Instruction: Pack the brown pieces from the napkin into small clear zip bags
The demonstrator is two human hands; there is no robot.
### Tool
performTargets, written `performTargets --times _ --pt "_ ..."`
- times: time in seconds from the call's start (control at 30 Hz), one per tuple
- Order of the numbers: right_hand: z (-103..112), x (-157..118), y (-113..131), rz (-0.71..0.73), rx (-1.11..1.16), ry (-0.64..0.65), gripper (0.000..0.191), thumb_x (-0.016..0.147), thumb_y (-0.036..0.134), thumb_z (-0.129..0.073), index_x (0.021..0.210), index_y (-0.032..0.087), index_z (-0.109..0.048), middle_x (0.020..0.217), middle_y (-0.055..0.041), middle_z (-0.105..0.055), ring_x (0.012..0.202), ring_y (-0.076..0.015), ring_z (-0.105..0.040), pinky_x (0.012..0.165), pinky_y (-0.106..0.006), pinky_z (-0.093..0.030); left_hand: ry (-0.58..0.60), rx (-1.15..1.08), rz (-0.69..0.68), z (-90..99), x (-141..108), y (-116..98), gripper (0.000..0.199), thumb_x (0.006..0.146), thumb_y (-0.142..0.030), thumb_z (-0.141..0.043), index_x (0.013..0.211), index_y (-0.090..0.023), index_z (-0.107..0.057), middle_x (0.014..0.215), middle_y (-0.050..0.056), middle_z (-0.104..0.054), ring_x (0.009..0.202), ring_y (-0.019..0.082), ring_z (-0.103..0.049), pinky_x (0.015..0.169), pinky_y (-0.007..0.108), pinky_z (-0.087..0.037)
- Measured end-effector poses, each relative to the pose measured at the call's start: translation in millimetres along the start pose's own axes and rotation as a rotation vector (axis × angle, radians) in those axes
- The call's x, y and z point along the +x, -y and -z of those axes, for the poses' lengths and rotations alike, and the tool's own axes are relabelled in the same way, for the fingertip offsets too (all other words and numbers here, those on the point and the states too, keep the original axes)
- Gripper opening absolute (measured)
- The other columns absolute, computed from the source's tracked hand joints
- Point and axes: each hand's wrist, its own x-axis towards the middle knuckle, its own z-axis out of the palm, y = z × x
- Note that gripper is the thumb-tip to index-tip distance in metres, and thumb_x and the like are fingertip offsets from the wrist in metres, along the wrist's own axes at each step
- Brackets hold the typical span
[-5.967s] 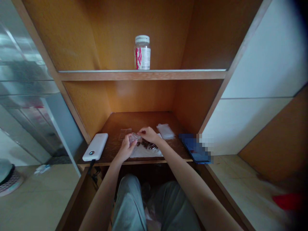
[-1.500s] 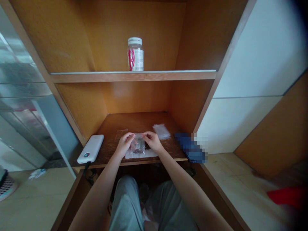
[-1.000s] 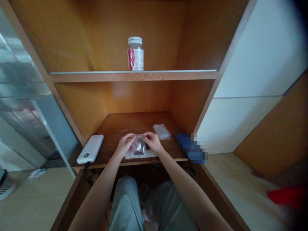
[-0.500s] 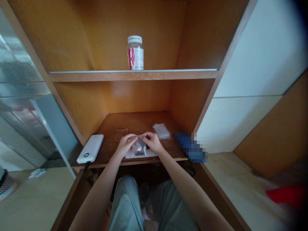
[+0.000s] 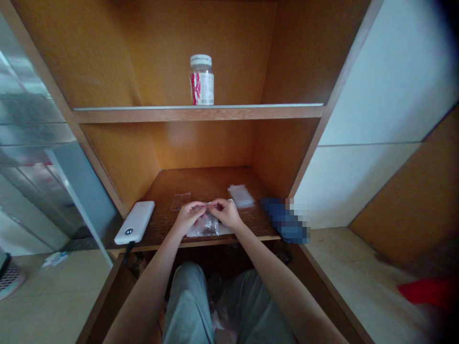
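A clear plastic zip bag [image 5: 211,224] lies toward the front of the wooden shelf, with small dark and reddish contents that I cannot make out. My left hand [image 5: 189,215] pinches its upper edge from the left, and my right hand [image 5: 226,213] pinches the same edge close beside it. The thumbs nearly meet over a reddish strip along the top. Under the bag there is a pale flat sheet, mostly covered. Behind my left hand lies a small flat clear bag [image 5: 181,201]. A stack of small clear bags [image 5: 241,196] sits behind my right hand.
A white power bank [image 5: 135,222] with a black cable lies at the left. At the right is a blurred dark blue object [image 5: 285,220]. A white-capped bottle [image 5: 202,80] stands on the upper shelf [image 5: 251,113]. Cabinet side walls bound the lower shelf.
My fingertips have closed in toward each other along the bag's upper edge, my right hand shifting slightly. Everything else stays in place.
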Motion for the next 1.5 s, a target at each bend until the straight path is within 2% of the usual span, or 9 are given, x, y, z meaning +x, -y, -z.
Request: performTargets --times 0.47,0.6,0.73,1.03,1.3,1.5 --pt "-3 -1 -4 0.067 -0.064 0.043 0.014 0.073 0.029 -0.055 0.071 0.016 -0.061 0.063 -0.0006 -0.058 0.056 -0.0102 -0.049 0.052 -0.021 -0.038 -0.046 -0.041 -0.018 -1.0 2 3 0.026 0.071 -0.035 -0.059 0.086 -0.013 -0.058 0.06 0.0 -0.06 0.04 0.01 -0.055 0.035 0.018 -0.033" --pt "-4 -1 -1 0.086 -0.104 0.018 0.014 0.074 0.028 -0.054 0.071 0.016 -0.062 0.062 -0.0006 -0.057 0.056 -0.0103 -0.049 0.052 -0.021 -0.038 -0.067 -0.068 -0.05 -2.0 3 5 0.023 0.07 -0.033 -0.061 0.082 -0.013 -0.058 0.059 -0.001 -0.059 0.039 0.01 -0.054 0.037 0.02 -0.038" --pt "-5 -1 -1 0.08 -0.112 -0.021 0.014 0.074 0.028 -0.054 0.074 0.016 -0.062 0.062 -0.0006 -0.057 0.055 -0.0102 -0.048 0.052 -0.021 -0.038 -0.101 -0.08 -0.087 -0.8 5 12 0.024 0.068 -0.033 -0.062 0.082 -0.013 -0.059 0.067 0.002 -0.062 0.044 0.011 -0.056 0.039 0.021 -0.042" --pt "-2 0 6 0.017 -0.031 -0.09 0.018 0.074 0.032 -0.055 0.072 0.016 -0.061 0.064 -0.0022 -0.061 0.055 -0.0114 -0.052 0.051 -0.021 -0.04 -0.17 0.009 -0.051 1.3 6 12 0.031 0.07 -0.041 -0.059 0.086 -0.014 -0.06 0.07 0.003 -0.064 0.037 0.009 -0.054 0.032 0.017 -0.03" --pt "-3 1 1 -0.033 0.044 -0.116 0.022 0.074 0.037 -0.055 0.071 0.017 -0.062 0.063 -0.0021 -0.062 0.054 -0.0112 -0.052 0.05 -0.022 -0.041 -0.231 0.014 -0.009 0.6 6 8 0.03 0.071 -0.042 -0.058 0.085 -0.015 -0.058 0.062 0.001 -0.061 0.035 0.01 -0.053 0.03 0.017 -0.028" --pt "-2 1 2 -0.093 0.163 -0.121 0.027 0.075 0.041 -0.053 0.067 0.016 -0.057 0.05 0.0014 -0.053 0.044 -0.009 -0.046 0.042 -0.02 -0.038 -0.244 0.012 0.001 1.4 6 8 0.031 0.073 -0.043 -0.055 0.089 -0.016 -0.056 0.068 0.003 -0.064 0.036 0.01 -0.055 0.03 0.017 -0.029"
